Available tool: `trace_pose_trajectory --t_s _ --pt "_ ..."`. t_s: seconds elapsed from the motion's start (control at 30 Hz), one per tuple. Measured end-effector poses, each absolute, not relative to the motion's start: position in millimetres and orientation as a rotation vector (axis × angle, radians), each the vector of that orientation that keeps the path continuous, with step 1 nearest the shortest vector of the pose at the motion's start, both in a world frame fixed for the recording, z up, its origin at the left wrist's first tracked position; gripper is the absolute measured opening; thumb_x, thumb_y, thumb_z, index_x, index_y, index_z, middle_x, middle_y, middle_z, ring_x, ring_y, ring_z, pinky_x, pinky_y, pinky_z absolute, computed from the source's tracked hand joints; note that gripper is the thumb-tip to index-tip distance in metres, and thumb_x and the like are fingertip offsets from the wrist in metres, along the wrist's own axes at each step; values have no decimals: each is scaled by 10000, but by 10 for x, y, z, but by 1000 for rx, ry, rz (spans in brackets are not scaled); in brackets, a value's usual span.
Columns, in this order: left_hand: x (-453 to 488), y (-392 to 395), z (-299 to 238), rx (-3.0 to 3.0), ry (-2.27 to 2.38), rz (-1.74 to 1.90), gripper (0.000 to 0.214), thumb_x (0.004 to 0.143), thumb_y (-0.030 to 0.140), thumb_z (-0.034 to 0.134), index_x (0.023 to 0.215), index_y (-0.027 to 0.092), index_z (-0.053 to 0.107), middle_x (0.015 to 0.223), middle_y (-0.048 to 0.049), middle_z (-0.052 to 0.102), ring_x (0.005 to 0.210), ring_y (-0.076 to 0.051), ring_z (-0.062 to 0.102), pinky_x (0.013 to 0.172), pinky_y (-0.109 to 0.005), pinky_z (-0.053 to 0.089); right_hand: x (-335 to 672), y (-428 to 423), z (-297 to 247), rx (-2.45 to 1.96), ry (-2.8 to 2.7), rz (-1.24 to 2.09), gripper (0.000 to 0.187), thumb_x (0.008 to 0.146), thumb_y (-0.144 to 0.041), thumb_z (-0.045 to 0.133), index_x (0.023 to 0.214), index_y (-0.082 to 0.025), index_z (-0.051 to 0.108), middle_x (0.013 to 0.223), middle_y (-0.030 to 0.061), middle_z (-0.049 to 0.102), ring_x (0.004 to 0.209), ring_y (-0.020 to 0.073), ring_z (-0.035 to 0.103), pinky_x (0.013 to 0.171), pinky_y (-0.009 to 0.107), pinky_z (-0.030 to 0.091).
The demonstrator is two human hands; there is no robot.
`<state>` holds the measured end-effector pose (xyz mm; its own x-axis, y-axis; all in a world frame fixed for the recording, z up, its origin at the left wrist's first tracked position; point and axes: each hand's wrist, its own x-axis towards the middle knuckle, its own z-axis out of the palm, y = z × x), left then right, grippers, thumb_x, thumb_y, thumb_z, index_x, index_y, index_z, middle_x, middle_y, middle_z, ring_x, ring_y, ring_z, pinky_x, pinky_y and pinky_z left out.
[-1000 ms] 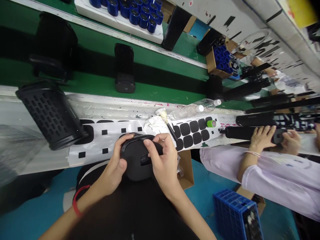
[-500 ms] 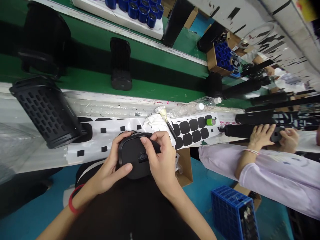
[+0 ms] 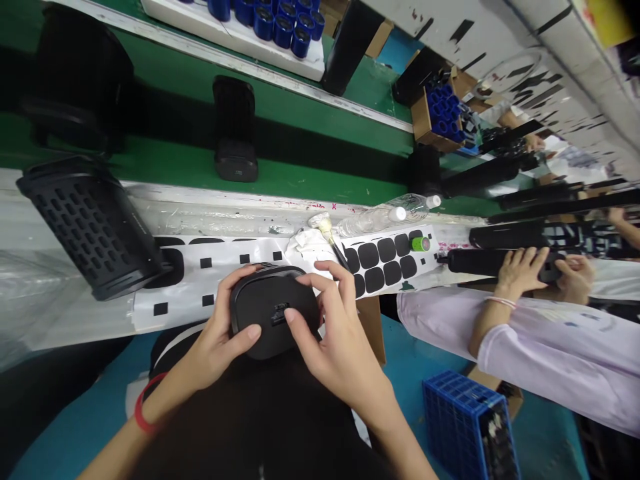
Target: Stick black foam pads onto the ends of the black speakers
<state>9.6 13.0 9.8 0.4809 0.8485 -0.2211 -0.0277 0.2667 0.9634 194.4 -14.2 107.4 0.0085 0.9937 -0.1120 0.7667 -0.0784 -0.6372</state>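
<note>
In front of my body I hold a black housing with a rounded rectangular end face [image 3: 265,310] turned up toward me. Around its left edge wraps my left hand [image 3: 220,333], the thumb lying on the face. My right hand [image 3: 327,317] grips the right edge with its fingers. Its thumb tip touches a small dark rectangular patch [image 3: 280,313] with fine print in the middle of the face. The housing's lower part is hidden beneath the face.
A perforated black housing [image 3: 95,230] leans on the left. Sheets of black stickers [image 3: 380,263], a brush [image 3: 337,247] on white cloth and plastic bottles [image 3: 373,220] lie ahead. Beyond is a green conveyor [image 3: 310,153] carrying black housings. At right, a co-worker's hands [image 3: 523,273] hold another black part.
My right thumb has slid down onto the printed patch, and the right fingers have spread along the edge. The housing has shifted slightly left.
</note>
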Motion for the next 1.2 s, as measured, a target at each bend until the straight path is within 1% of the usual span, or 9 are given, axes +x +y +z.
trace_pose_trajectory --t_s 0.13,0.3,0.47,0.57,0.67,0.87,0.97,1.1,1.2 --pt "87 139 90 1139 905 701 617 907 448 637 1442 464 330 1546 36 362 1407 -243 390 1132 -348 371 1970 -253 1207 -1939 -1986 651 415 1018 -323 501 1413 -215 430 1441 171 404 1105 241 635 865 390 605" --pt "31 126 68 1015 926 724 630 851 478 685 1405 426 389 1547 18 381 1424 -290 361 1144 -409 340 2135 -274 1129 -2076 -1940 463 601 1027 -388 501 1573 -268 280 1679 124 55 1560 339 5 1204 635 246" --pt "133 170 198 786 977 823 431 874 515 627 1253 324 551 1411 -26 534 1321 -294 480 1088 -382 406 2064 21 766 -1894 -1335 1244 730 957 -626 527 1551 -236 360 1649 99 276 1523 254 268 1212 464 329" --pt "251 239 320 692 1092 834 312 912 534 573 1086 286 646 1244 -14 630 1197 -248 562 968 -299 475 1897 153 643 -1753 -1100 1363 613 959 -624 523 1387 -187 566 1451 105 570 1372 234 507 1175 392 379" --pt "315 285 404 636 1191 805 326 872 539 634 1050 272 691 1215 -4 663 1161 -235 585 866 -244 511 1855 148 641 -1669 -1036 1445 504 1006 -558 480 1374 -227 578 1437 54 591 1359 193 521 1174 339 365" --pt "321 288 469 560 1233 819 331 835 515 686 1058 278 746 1258 15 707 1146 -221 630 859 -215 532 2118 -6 581 -1287 -886 1756 508 1019 -413 498 1513 -311 438 1623 -51 348 1523 154 271 1263 318 182" --pt "331 301 479 571 1264 821 296 834 492 695 1032 279 755 1240 13 719 1175 -244 624 896 -255 528 2223 -50 507 -1162 -982 1845 761 944 -343 601 1599 -313 214 1684 -57 149 1559 169 144 1268 327 128" --pt "343 340 479 639 1257 846 249 838 476 697 947 260 757 1161 -9 744 1288 -291 560 1079 -349 451 2292 -47 477 -1072 -1289 1917 1287 801 -319 792 1551 -251 -252 1664 100 231 1469 210 377 1223 378 255" --pt "341 373 481 631 1233 804 288 840 499 684 986 260 753 1191 -10 737 1219 -275 610 966 -298 524 2328 -17 466 -1124 -1362 1902 1322 779 -372 804 1552 -260 -262 1639 122 286 1483 243 350 1221 448 243"
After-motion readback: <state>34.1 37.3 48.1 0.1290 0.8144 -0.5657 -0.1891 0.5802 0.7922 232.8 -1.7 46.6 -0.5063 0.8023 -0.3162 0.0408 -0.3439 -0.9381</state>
